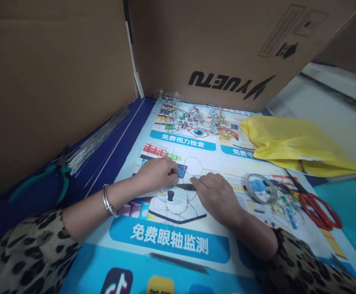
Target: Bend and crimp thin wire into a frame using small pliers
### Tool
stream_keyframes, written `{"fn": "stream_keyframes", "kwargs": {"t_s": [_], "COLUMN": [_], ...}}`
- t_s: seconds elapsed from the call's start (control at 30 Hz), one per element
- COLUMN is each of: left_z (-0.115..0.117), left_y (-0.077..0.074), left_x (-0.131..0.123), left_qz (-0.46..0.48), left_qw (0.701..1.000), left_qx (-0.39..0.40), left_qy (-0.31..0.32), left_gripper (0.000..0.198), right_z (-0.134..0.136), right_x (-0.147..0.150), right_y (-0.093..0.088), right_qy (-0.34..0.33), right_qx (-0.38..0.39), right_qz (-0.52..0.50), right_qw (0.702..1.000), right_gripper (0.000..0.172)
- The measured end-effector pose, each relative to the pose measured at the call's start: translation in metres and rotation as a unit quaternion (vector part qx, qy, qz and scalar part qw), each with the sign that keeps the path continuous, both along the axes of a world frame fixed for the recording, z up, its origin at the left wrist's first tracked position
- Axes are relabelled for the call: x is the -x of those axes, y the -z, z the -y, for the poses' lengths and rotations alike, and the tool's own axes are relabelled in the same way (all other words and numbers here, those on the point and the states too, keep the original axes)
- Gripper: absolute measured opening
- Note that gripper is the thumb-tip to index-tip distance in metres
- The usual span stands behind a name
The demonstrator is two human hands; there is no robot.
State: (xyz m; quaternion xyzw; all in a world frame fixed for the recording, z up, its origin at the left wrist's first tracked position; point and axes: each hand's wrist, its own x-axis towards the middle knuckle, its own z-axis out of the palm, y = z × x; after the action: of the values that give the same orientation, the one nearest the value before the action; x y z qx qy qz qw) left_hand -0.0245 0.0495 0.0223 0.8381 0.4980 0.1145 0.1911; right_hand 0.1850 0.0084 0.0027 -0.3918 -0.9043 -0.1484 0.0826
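Note:
My left hand (157,173), with a silver bangle at the wrist, is closed in a pinch at a thin beaded wire (178,213); its fingertips are mostly hidden. The wire curves in loose loops on the printed sheet below both hands. My right hand (217,199) is closed around a dark, tapered tool (186,186) that looks like tweezers. The tool's narrow end points left, toward the left fingers. Another faint wire loop (193,166) shows just beyond the hands.
Tangled beaded wires (193,116) lie at the back. On the left are green-handled pliers (63,175) and a bundle of straight wires (96,139). On the right are a yellow bag (294,141), a tape roll (260,189) and red scissors (318,210). Cardboard walls (196,45) stand behind.

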Motion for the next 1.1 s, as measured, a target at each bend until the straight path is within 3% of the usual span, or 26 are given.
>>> {"fn": "stream_keyframes", "kwargs": {"t_s": [0.53,1.1], "left_z": [0.0064,0.0021], "left_y": [-0.0062,-0.0051], "left_x": [-0.0012,0.0022], "left_qz": [-0.026,0.031], "left_qw": [1.000,0.998], "left_qx": [0.001,0.044], "left_qy": [-0.002,0.007], "left_gripper": [0.015,0.017], "right_z": [0.0001,0.0000], "right_x": [0.0007,0.0012], "right_y": [-0.0011,-0.0010], "right_qy": [-0.003,-0.025], "right_qx": [-0.006,-0.032], "right_qz": [-0.005,-0.027], "right_qw": [1.000,0.999], "right_gripper": [0.022,0.020]}}
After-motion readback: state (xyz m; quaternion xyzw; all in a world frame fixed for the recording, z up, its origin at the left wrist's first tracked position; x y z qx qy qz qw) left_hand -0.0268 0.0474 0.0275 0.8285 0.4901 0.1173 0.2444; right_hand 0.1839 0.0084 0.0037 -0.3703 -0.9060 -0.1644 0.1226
